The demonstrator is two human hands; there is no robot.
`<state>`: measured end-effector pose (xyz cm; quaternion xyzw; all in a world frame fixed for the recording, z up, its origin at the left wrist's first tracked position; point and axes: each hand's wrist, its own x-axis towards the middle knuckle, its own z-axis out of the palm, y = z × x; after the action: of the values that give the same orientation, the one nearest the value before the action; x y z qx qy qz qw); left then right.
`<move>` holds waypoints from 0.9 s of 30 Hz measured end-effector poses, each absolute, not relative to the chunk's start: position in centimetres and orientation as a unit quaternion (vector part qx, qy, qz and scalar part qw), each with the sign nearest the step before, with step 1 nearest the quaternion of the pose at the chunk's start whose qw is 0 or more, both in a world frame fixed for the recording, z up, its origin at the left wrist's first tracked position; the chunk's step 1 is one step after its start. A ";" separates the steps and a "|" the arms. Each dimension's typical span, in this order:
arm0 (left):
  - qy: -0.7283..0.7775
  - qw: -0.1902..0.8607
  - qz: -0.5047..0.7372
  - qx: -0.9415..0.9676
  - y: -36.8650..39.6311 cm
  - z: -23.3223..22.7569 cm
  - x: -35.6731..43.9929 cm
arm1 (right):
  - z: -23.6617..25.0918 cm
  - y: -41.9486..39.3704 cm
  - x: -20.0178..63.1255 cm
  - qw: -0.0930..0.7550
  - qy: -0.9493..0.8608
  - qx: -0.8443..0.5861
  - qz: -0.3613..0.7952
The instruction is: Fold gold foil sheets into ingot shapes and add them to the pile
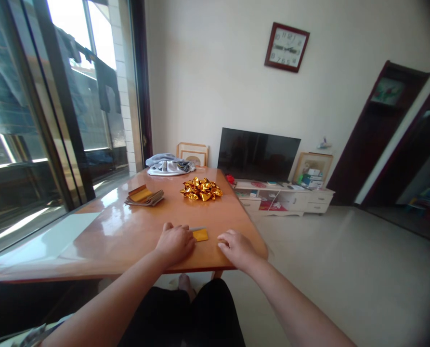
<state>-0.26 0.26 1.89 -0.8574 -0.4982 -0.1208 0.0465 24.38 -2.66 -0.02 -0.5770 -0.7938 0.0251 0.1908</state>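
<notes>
Left hand: left hand (175, 242) lies knuckles up on the glossy orange-brown wooden desk (128, 236), low and centre in the frame; its fingers curl down over the left edge of a small flat gold foil paper sheet (201, 235), pressing it rather than lifting it. Whether a thumb pinches underneath cannot be told.
Right hand: right hand (237, 246) rests on the desk just right of the sheet, fingers loosely bent, grasping nothing, apart from the paper by a narrow gap.
Sheet position: near the front edge of the desk, between the two hands, lying flat.
Sheet direction: its long axis runs left to right across the frame, roughly parallel to the desk's near edge; a thin pale strip along its upper edge looks like a raised or folded flap, though it is too small to be sure.
Done so far: judging by the scene, a heap of crumpled, folded gold foil pieces (201, 188) sits at mid-desk, suggesting finished work.
Left to do: a stack of flat gold and brown paper sheets (144, 196) waits left of the heap, seemingly unfolded; the sheet under the hand appears barely begun.
Beyond: a bundled grey and white cloth (169, 165) lies at the desk's far end.
</notes>
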 end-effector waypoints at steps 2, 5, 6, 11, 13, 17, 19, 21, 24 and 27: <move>-0.502 0.046 -0.124 -0.855 0.4 1.7 -0.2 | 0.2 -2.1 23.9 0.187 -0.802 -0.567 0.027; -0.500 0.044 -0.128 -0.856 0.6 1.7 -0.1 | 0.8 -1.3 23.0 0.166 -0.827 -0.537 0.021; -0.496 0.044 -0.128 -0.858 0.7 1.8 -0.1 | 1.1 -1.0 22.8 0.157 -0.836 -0.526 0.019; -0.477 0.051 -0.116 -0.869 1.4 2.1 0.1 | 1.8 0.5 21.9 0.132 -0.847 -0.515 0.012; -0.470 0.050 -0.114 -0.874 1.8 2.0 0.1 | 1.9 1.0 21.9 0.121 -0.849 -0.514 0.013; -0.466 0.039 -0.116 -0.876 2.3 1.7 0.0 | 1.8 2.0 22.5 0.107 -0.859 -0.500 0.036; -0.463 0.038 -0.114 -0.878 2.4 1.7 0.0 | 1.8 2.4 22.8 0.106 -0.860 -0.497 0.046; -0.455 0.039 -0.111 -0.883 2.5 1.8 -0.1 | 1.9 2.7 23.0 0.104 -0.860 -0.498 0.052; -0.439 0.043 -0.110 -0.891 2.7 1.9 -0.2 | 2.0 2.9 23.2 0.112 -0.858 -0.498 0.056; -0.432 0.044 -0.105 -0.894 2.9 1.9 -0.2 | 2.1 2.9 23.2 0.129 -0.864 -0.483 0.054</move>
<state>-0.24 2.87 1.89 -0.8945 -0.4323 -0.1054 0.0441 23.22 2.92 2.05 -0.4829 -0.8644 0.0540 0.1295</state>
